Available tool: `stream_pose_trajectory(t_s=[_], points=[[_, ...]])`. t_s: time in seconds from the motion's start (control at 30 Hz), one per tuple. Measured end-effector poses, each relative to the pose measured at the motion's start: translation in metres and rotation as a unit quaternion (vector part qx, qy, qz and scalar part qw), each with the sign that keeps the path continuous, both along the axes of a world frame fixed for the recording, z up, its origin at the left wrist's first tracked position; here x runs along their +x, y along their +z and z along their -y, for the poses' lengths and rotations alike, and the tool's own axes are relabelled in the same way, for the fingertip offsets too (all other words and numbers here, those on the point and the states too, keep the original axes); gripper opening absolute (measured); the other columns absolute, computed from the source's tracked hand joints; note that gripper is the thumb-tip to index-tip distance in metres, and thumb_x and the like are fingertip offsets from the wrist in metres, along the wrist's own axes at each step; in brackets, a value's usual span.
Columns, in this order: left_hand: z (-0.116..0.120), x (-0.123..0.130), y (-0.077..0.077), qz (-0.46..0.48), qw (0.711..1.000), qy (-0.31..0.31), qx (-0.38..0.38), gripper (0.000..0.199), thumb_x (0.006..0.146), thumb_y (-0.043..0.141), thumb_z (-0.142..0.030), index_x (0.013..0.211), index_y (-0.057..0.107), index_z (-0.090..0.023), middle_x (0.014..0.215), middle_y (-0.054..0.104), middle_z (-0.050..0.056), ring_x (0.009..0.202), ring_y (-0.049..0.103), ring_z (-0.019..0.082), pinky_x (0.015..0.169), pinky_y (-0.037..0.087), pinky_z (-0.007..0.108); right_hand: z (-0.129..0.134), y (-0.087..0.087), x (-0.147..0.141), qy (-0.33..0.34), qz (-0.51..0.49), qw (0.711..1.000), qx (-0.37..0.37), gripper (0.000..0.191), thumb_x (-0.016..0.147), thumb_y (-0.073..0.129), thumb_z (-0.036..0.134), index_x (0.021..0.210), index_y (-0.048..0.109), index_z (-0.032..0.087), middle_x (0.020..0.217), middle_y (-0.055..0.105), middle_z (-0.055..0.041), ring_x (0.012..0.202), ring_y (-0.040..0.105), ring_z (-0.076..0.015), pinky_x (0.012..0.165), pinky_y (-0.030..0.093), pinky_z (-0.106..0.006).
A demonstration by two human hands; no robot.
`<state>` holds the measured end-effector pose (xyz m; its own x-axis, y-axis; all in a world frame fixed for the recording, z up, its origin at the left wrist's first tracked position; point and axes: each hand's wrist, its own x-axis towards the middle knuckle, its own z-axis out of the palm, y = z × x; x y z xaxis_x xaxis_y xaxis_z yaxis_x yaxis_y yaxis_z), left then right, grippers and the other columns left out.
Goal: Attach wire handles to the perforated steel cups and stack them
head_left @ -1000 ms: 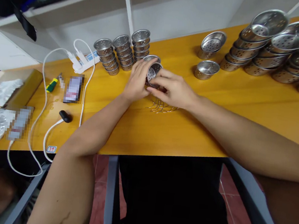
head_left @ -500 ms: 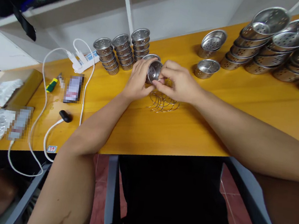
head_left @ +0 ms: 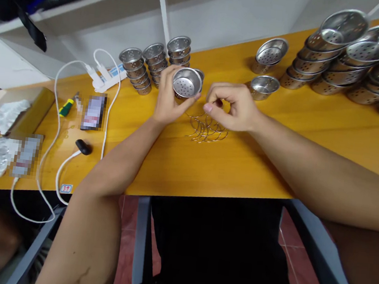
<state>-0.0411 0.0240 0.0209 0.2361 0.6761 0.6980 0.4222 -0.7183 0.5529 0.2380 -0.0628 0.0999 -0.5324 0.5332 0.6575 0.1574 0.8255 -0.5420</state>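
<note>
A small silver perforated cup (head_left: 186,86) is gripped in my left hand (head_left: 169,98), its open mouth tilted towards me. My fingers wrap its left side, and the thumb presses the lower right rim. Another cup's rim shows just behind it. To the right, apart from the cup, is my right hand (head_left: 235,107) with its fingers curled in and the thumb bent towards them. Whatever it may hold is too small to make out. Just below it lies a loose pile of thin curved metal wires (head_left: 208,129) on the yellow table (head_left: 207,167).
Stacks of small perforated cups (head_left: 131,68) stand at the back left, larger stacks (head_left: 335,49) at the back right. A single cup (head_left: 264,86) sits behind my right hand. A power strip (head_left: 109,79), white cables, phone (head_left: 93,112) and screwdriver (head_left: 66,107) lie left.
My right hand has drawn away from the cup to the right. My left hand has moved slightly left and turned the cup so that its mouth faces me more.
</note>
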Motion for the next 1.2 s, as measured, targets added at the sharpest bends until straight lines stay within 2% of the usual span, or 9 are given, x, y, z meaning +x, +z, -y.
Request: stream_pose_trajectory(t_s=[0.13,0.27,0.4,0.5,0.57,0.63,0.83,1.03,1.2], points=[[-0.019,-0.014,-0.013,0.082,0.995,0.059,-0.005,0.101,0.092,0.078,-0.103,0.163,0.052,-0.036,0.167,0.059,0.013,0.173,0.053,0.041,0.156,0.033,0.062,-0.009,-0.007,0.007,0.055,0.169,0.984,-0.018,0.056,0.114,0.073,0.061,0.076,0.054,0.024,0.073,0.057,0.0022,0.063,0.047,-0.0148,0.064,0.036,-0.036],[-0.031,-0.021,-0.021,0.109,0.992,0.049,-0.031,0.099,0.096,0.075,-0.101,0.166,0.046,-0.037,0.167,0.063,0.013,0.167,0.062,0.036,0.152,0.042,0.055,-0.019,-0.02,0.01,-0.028,0.215,0.976,-0.03,0.05,0.116,0.068,0.064,0.086,0.068,0.024,0.09,0.07,-0.0038,0.073,0.059,-0.0181,0.072,0.046,-0.037],[-0.038,-0.018,-0.028,0.12,0.991,0.037,-0.04,0.097,0.098,0.074,-0.1,0.165,0.046,-0.036,0.164,0.067,0.013,0.163,0.067,0.034,0.149,0.047,0.054,-0.031,-0.039,0.005,-0.161,0.11,0.98,-0.034,0.046,0.117,0.067,0.069,0.13,0.08,0.026,0.126,0.079,-0.0149,0.1,0.076,-0.0331,0.1,0.066,-0.056],[-0.043,-0.015,-0.036,0.107,0.993,0.009,-0.045,0.092,0.102,0.067,-0.1,0.165,0.048,-0.035,0.163,0.068,0.013,0.164,0.068,0.033,0.148,0.048,0.054,-0.041,-0.055,0.002,-0.149,0.08,0.985,-0.041,0.077,0.113,0.072,0.072,0.173,0.062,0.024,0.163,0.07,-0.0211,0.127,0.078,-0.0426,0.12,0.066,-0.067],[-0.046,-0.014,-0.042,0.099,0.994,-0.01,-0.041,0.09,0.104,0.064,-0.1,0.165,0.048,-0.036,0.165,0.067,0.013,0.164,0.068,0.033,0.148,0.048,0.054,-0.046,-0.062,0.001,-0.113,0.077,0.989,-0.051,0.095,0.109,0.075,0.074,0.185,0.049,0.023,0.176,0.061,-0.0227,0.137,0.077,-0.046,0.127,0.064,-0.07],[-0.049,-0.016,-0.045,0.089,0.995,-0.023,-0.036,0.089,0.106,0.064,-0.098,0.167,0.047,-0.037,0.166,0.066,0.013,0.166,0.067,0.034,0.149,0.046,0.054,-0.049,-0.065,0.002,-0.092,0.073,0.991,-0.057,0.099,0.108,0.077,0.076,0.187,0.048,0.024,0.178,0.061,-0.0225,0.139,0.076,-0.0472,0.129,0.063,-0.072],[-0.051,-0.022,-0.043,0.076,0.996,-0.022,-0.032,0.089,0.106,0.064,-0.098,0.168,0.048,-0.037,0.165,0.066,0.013,0.166,0.067,0.035,0.149,0.046,0.054,-0.045,-0.057,-0.001,-0.061,0.041,0.997,-0.035,0.088,0.105,0.08,0.079,0.176,0.065,0.028,0.165,0.072,-0.0204,0.145,0.072,-0.049,0.132,0.058,-0.077],[-0.038,-0.018,-0.032,0.061,0.997,-0.008,-0.039,0.088,0.103,0.072,-0.096,0.162,0.058,-0.033,0.16,0.072,0.013,0.159,0.071,0.035,0.145,0.052,0.055,-0.042,-0.06,-0.004,-0.045,0.028,0.998,-0.031,0.094,0.108,0.077,0.077,0.187,0.053,0.031,0.171,0.068,-0.0185,0.136,0.077,-0.0455,0.126,0.064,-0.075],[-0.028,-0.014,-0.024,0.047,0.998,-0.007,-0.044,0.088,0.1,0.077,-0.095,0.158,0.066,-0.03,0.157,0.077,0.013,0.15,0.076,0.033,0.138,0.059,0.055,-0.043,-0.063,-0.005,-0.035,0.028,0.999,-0.03,0.097,0.108,0.077,0.079,0.188,0.052,0.03,0.171,0.068,-0.0186,0.138,0.077,-0.0463,0.131,0.061,-0.076]])
